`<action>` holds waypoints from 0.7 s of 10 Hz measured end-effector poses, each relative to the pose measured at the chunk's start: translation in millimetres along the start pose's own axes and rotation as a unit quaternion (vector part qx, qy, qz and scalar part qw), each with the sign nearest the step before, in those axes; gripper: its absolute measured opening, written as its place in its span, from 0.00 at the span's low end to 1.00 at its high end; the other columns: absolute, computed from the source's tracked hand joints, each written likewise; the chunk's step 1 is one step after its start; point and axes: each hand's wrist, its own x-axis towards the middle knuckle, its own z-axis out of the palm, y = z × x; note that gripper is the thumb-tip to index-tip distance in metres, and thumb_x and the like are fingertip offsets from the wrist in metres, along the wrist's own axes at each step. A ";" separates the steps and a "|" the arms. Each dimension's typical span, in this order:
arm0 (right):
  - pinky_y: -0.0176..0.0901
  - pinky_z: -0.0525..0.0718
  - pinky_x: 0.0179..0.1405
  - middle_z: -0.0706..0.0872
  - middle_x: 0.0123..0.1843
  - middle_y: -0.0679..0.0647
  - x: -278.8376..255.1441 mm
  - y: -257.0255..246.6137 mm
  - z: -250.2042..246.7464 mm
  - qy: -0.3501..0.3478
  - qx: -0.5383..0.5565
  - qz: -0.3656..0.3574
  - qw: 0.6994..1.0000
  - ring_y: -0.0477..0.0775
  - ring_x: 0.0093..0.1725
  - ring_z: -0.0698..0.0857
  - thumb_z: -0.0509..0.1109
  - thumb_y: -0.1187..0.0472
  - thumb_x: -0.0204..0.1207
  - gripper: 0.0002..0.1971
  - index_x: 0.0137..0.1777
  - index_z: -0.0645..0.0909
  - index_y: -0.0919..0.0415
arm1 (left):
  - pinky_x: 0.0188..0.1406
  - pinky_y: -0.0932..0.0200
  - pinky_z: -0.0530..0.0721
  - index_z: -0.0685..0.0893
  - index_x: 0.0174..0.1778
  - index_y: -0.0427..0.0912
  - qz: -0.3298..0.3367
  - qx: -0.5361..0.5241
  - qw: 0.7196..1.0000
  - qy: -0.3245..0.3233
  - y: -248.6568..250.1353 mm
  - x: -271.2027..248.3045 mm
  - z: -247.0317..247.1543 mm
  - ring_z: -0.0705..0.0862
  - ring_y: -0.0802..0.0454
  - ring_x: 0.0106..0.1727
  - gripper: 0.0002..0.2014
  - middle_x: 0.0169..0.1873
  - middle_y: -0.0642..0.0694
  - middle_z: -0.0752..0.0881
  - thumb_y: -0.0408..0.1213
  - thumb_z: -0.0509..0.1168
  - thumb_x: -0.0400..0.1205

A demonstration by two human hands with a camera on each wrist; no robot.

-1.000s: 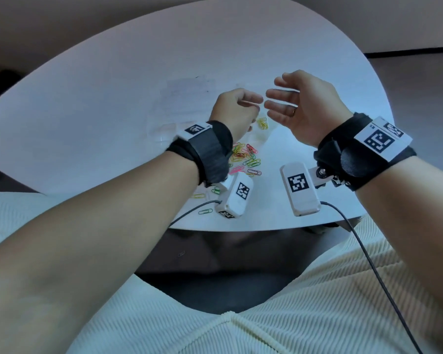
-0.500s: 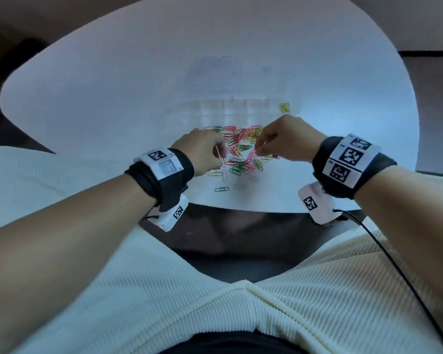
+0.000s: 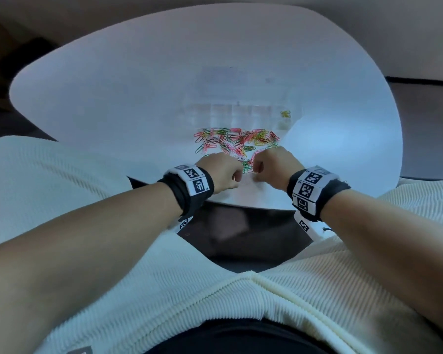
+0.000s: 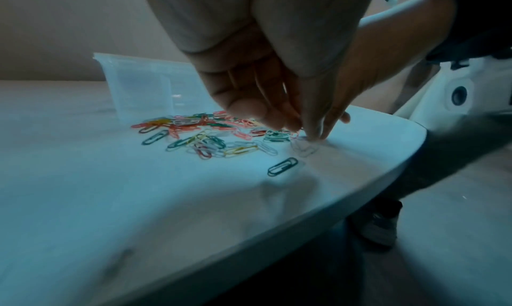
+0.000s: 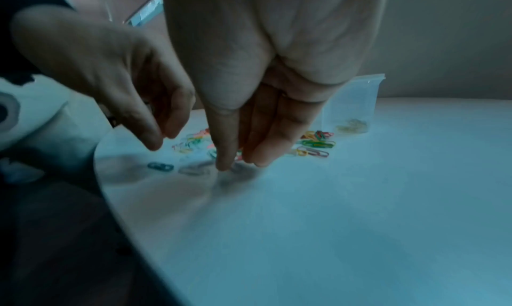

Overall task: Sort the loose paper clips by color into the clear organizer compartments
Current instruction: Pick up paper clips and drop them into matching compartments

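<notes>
A pile of loose paper clips [image 3: 237,140] in red, green, yellow, pink and white lies near the front of the white table [image 3: 138,103]. Behind it stands the clear organizer [image 3: 237,113]; yellow clips [image 3: 285,114] lie in its rightmost compartment. Both hands hover side by side over the near edge of the pile. My left hand [image 4: 279,122] hangs with loosely curled fingers, and I see nothing between them. My right hand [image 5: 241,164] points straight fingers down onto the table beside a pale clip [image 4: 303,147]. A dark green clip [image 4: 282,166] lies alone closer to the edge.
The table's curved front edge [image 4: 360,192] runs just under both wrists. In the right wrist view, the organizer [image 5: 352,100] stands behind the pile with yellow clips [image 5: 352,125] inside. Bare tabletop spreads to the left and right of the pile.
Both hands came down from above the organizer and drew back toward me to the near edge of the pile. The right hand's fingers now reach the table.
</notes>
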 end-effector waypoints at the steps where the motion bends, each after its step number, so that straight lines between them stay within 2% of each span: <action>1: 0.42 0.78 0.41 0.88 0.45 0.57 -1.9 1.3 3.1 -0.004 -0.022 0.016 1.000 0.58 0.46 0.84 0.73 0.64 0.73 0.03 0.46 0.85 0.60 | 0.47 0.56 0.75 0.85 0.60 0.45 0.079 0.039 0.996 -0.025 7.8 4.0 4.1 0.82 0.45 0.56 0.12 0.55 0.46 0.85 0.34 0.63 0.82; 2: 0.44 0.82 0.44 0.88 0.48 0.56 -1.7 0.9 5.4 -0.006 -0.037 0.015 0.999 0.58 0.46 0.85 0.72 0.62 0.74 0.06 0.50 0.83 0.56 | 0.49 0.54 0.77 0.83 0.64 0.39 0.095 0.084 0.990 -0.059 19.2 11.6 14.7 0.81 0.42 0.56 0.15 0.56 0.41 0.83 0.31 0.59 0.83; 3: 0.41 0.80 0.42 0.87 0.49 0.56 -1.6 2.3 9.1 -0.020 -0.027 0.025 0.999 0.56 0.42 0.82 0.71 0.61 0.74 0.10 0.54 0.82 0.55 | 0.34 0.57 0.72 0.83 0.53 0.39 0.047 0.070 0.995 -0.057 20.2 16.5 25.7 0.78 0.46 0.38 0.11 0.37 0.46 0.80 0.39 0.58 0.82; 4: 0.41 0.81 0.43 0.87 0.46 0.53 -0.5 4.8 3.7 -0.030 0.032 0.031 0.999 0.52 0.42 0.83 0.72 0.59 0.75 0.08 0.53 0.86 0.55 | 0.40 0.57 0.72 0.82 0.54 0.40 0.040 0.058 0.996 -0.054 17.3 21.0 29.5 0.76 0.48 0.43 0.12 0.41 0.47 0.78 0.41 0.56 0.85; 5: 0.40 0.81 0.36 0.87 0.35 0.53 1.6 8.0 -9.6 -0.041 0.160 0.081 0.983 0.49 0.32 0.82 0.67 0.61 0.76 0.08 0.42 0.88 0.61 | 0.39 0.58 0.72 0.79 0.50 0.46 0.009 0.022 0.998 -0.066 17.2 22.4 29.9 0.74 0.49 0.45 0.09 0.42 0.48 0.77 0.42 0.54 0.86; 6: 0.43 0.74 0.31 0.82 0.25 0.58 2.6 14.9 -18.6 -0.041 0.322 0.133 0.936 0.57 0.27 0.77 0.63 0.67 0.71 0.11 0.29 0.81 0.63 | 0.45 0.57 0.70 0.79 0.52 0.44 0.019 0.005 0.998 -0.055 15.9 23.7 30.6 0.73 0.50 0.46 0.10 0.37 0.49 0.75 0.41 0.53 0.87; 7: 0.42 0.66 0.25 0.74 0.22 0.60 4.1 21.4 -17.9 -0.026 0.424 0.154 0.892 0.57 0.26 0.70 0.57 0.72 0.64 0.10 0.24 0.73 0.64 | 0.47 0.54 0.70 0.80 0.62 0.36 0.060 0.037 0.996 -0.053 11.0 25.8 30.5 0.73 0.47 0.49 0.15 0.43 0.47 0.78 0.38 0.51 0.87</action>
